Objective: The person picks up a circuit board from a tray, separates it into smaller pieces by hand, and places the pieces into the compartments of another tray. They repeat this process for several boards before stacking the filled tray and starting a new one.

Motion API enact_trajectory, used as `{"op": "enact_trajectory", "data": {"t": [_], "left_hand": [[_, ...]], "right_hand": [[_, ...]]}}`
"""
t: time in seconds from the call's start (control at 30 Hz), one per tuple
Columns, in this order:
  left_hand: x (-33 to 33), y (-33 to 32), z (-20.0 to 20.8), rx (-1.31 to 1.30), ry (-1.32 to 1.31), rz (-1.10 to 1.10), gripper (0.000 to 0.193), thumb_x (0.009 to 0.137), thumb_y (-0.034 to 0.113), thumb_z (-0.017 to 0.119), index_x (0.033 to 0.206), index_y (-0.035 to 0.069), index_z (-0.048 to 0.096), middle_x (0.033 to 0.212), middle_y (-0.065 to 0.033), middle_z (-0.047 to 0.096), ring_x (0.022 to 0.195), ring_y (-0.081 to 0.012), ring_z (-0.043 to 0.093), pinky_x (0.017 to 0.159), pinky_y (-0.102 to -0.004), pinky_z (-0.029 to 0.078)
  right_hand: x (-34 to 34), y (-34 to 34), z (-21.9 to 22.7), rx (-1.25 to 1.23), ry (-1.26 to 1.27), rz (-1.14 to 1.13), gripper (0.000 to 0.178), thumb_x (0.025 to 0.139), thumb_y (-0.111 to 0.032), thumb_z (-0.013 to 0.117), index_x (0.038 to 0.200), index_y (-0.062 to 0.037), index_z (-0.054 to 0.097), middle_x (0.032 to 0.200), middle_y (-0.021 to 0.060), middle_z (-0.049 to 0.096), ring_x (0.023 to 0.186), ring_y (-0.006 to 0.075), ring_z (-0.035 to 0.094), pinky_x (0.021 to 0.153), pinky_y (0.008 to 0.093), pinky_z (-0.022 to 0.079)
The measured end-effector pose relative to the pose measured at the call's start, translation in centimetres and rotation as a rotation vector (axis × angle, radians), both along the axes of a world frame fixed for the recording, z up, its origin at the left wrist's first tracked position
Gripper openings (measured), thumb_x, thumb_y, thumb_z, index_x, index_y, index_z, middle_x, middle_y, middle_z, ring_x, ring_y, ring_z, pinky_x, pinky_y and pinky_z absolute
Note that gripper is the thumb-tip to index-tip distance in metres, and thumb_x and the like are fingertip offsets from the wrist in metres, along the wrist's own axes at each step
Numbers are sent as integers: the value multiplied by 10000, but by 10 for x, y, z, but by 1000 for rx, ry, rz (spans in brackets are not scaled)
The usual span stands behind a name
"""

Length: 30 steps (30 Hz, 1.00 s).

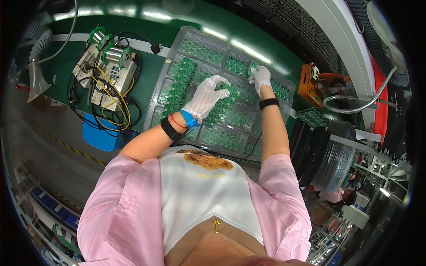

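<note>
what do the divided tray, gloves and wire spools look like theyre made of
Tray: probably clear plastic, glossy and see-through. Gloves: likely thin knit fabric, matte, striped and creased. Wire spools: apparently silvery metal wire, shiny; green flanges perhaps plastic, smooth.

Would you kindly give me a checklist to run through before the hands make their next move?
1. Left hand and right hand gloved: ok, both.
2. Blue wristband: ok, worn on the left.
3. Black plug off the plastic compartment tray: ok, beside it.
4. Tray free of cables: not ok, thin black cable crosses its near part.
5. Firm hold on green circuit boards: cannot tell, contact hidden.
</note>
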<state>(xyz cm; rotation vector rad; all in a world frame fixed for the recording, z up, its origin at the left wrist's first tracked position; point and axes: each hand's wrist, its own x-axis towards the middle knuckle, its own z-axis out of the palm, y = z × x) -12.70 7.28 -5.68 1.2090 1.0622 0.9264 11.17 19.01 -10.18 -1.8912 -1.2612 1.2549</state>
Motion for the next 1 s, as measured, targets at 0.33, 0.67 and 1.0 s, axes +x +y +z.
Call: {"op": "enact_trajectory", "data": {"t": [0.33, 0.67, 1.0], "left_hand": [[1, -1, -3, 85, -38, 135, 451, 742, 170, 749, 1117, 24, 546, 1127, -113, 596, 1068, -231, 555, 889, -345, 457], [0, -8, -36, 618, 456, -94, 315, 787, 134, 692, 1059, 30, 572, 1066, -174, 581, 943, -308, 574, 840, -341, 468], [5, 8, -8, 157, 4, -179, 313, 843, 302, 651, 904, 0, 596, 823, -114, 583, 832, -221, 572, 742, -329, 461]], "right_hand": [[-46, -41, 72, 349, -472, 175, 312, 808, -275, 688, 965, -13, 626, 881, 168, 648, 827, 286, 632, 768, 364, 503], [-37, -76, 95, 738, -466, 987, 211, 835, -234, 657, 893, -37, 605, 786, 130, 599, 737, 299, 570, 671, 368, 477], [-23, -68, 77, 171, 207, 311, 210, 900, -236, 595, 802, -68, 519, 755, 58, 586, 517, 118, 482, 455, 280, 368]]}}
